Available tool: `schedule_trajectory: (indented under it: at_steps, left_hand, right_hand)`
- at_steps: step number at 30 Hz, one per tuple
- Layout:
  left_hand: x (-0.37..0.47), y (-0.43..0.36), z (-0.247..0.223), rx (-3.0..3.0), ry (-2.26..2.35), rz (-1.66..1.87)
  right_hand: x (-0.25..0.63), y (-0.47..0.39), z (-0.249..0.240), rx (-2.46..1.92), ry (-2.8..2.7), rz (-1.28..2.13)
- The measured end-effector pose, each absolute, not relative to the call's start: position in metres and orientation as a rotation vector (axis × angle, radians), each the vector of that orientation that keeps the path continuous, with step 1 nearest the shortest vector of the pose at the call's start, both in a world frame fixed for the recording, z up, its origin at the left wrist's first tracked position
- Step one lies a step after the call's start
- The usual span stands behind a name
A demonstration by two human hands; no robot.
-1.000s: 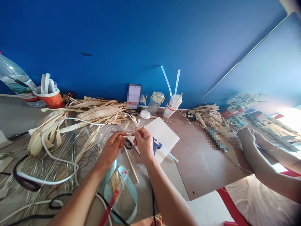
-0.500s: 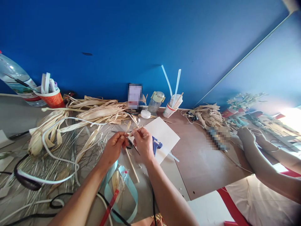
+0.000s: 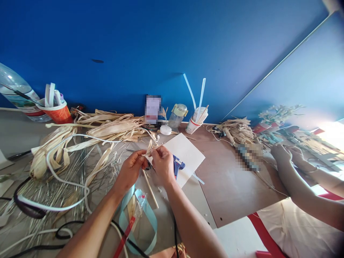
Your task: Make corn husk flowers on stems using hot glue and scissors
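Observation:
Between my two hands is a small pale piece of dried corn husk (image 3: 149, 147), its tip pointing up. My left hand (image 3: 133, 165) pinches it from the left with thumb and forefinger. From the right, my right hand (image 3: 162, 161) has its fingertips closed on the same piece. Part of the husk is hidden by the fingers. A blue glue gun (image 3: 178, 165) lies just right of my right hand, partly covered by it, on a white sheet (image 3: 191, 152). Below my hands are a thin wooden stick (image 3: 151, 190) and a loop of light blue ribbon (image 3: 152, 215).
Dried corn husks (image 3: 115, 127) and thin wires (image 3: 72, 182) cover the left side, crossed by a white cable (image 3: 47, 157). A paper cup (image 3: 194, 125) with glue sticks, a glass jar (image 3: 177, 116) and a phone (image 3: 152, 109) stand along the blue wall. Another person's hands (image 3: 285, 156) are at right.
My left hand's fingers have shifted their grip, and the husk piece now stands up more between my hands. The view has moved slightly.

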State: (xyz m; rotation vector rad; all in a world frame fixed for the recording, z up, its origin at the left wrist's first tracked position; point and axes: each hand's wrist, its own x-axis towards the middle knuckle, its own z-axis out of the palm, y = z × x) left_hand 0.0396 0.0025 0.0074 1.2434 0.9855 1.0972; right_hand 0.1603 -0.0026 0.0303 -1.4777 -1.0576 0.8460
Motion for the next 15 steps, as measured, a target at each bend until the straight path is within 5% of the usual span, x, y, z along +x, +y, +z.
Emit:
schedule_trajectory:
  at_steps: [15]
  left_hand:
    - [0.040, 0.005, 0.009, 1.091, 1.009, 1.111]
  right_hand:
    - [0.154, -0.010, 0.046, -1.351, -1.007, 1.052]
